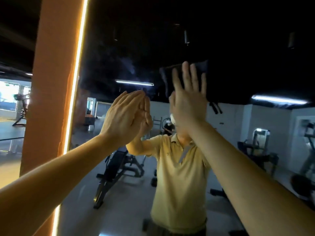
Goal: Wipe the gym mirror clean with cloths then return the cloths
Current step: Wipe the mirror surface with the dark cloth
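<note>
Cloth slip is the main risk. Right hand (188,94) is flat, fingers straight and spread, palm pressing a dark folded fabric cloth (202,68) onto the large wall-mounted glass gym mirror (105,53), high up at about head level. Nothing is curled round the cloth and only palm pressure holds it. If pressure eases mid-stroke, it will likely slide or drop to the floor.

Left hand (125,114) has its fingers straight and held together, with the tips meeting their own reflection on the glass, to the left of the cloth and a little lower. No cloth shows under it, though the palm side is hidden, so I cannot tell for sure. If the skin is bare, fresh fingerprints on the glass are likely, meaning extra wiping.

A hazy whitish smear (129,67) sits on the glass up and left of the cloth, apart from it. The stroke could miss it, since it is faint against the dark reflection.

A glowing orange light strip (76,86) runs along the mirror's left edge beside an orange column (54,82). A wide leftward sweep could knock the left hand into the strip.

Both arms are raised and leaning toward the glass, so hard pushing could stress the panel. The task names cloths, but only one is in view, and the return spot is not in view.
</note>
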The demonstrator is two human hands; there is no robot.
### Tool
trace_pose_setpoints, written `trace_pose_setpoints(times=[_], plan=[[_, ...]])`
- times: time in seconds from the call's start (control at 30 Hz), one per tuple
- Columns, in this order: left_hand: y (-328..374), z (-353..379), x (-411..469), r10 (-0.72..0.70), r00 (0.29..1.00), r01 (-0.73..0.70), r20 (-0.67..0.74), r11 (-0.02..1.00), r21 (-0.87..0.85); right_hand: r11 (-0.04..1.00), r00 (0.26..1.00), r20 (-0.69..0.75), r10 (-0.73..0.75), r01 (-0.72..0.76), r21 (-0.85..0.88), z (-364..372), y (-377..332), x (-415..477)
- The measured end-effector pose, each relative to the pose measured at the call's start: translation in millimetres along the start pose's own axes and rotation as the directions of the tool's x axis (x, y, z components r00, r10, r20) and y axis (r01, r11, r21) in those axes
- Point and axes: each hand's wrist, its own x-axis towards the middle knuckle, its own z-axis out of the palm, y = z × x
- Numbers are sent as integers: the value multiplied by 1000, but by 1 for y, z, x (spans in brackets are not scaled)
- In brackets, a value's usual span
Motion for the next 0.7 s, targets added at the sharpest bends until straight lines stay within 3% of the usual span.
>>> trace_pose_setpoints(times=[0.07, 0.1, 0.17, 0.2, 0.23, 0.3, 0.37, 0.43, 0.5, 0.57, 0.63, 0.7], plan=[[3, 3, -14, -52, 983, 40, -174, 997, -70, 974, 969, 99, -228, 226, 26, 10, -31, -37], [5, 4, -22, -75, 976, 56, -205, 994, -97, 932, 918, 162, -362, 358, 50, 14, -41, -59], [8, 7, -34, -80, 979, 62, -190, 993, -97, 799, 754, 279, -595, 592, 105, 13, -42, -99], [8, 8, -39, -60, 986, 48, -158, 995, -82, 757, 699, 313, -643, 643, 121, 11, -30, -109], [10, 8, -42, -34, 993, 27, -111, 997, -66, 764, 704, 320, -634, 635, 116, 7, -14, -109], [13, 7, -45, 24, 999, -23, 21, 999, -24, 885, 853, 254, -455, 465, 23, -2, 18, -89], [14, 4, -46, 58, 993, -60, 103, 998, 24, 989, 984, 128, -124, 132, -62, -12, 44, -53], [10, 2, -48, 53, 989, -58, 139, 998, 35, 988, 989, 38, 144, -142, -60, -18, 46, -20], [6, -1, -51, 34, 994, -36, 102, 999, 14, 978, 979, -9, 205, -205, -35, -11, 19, -5], [3, 0, -56, -2, 1000, 1, -12, 998, -57, 998, 998, 2, 58, -58, -1, 6, -19, -20], [-1, 1, -63, -29, 996, 19, -90, 993, -116, 973, 970, 67, -232, 230, 33, 24, -55, -68], [-6, 6, -71, -37, 996, 28, -78, 992, -122, 848, 819, 221, -530, 517, 119, 28, -70, -132]])
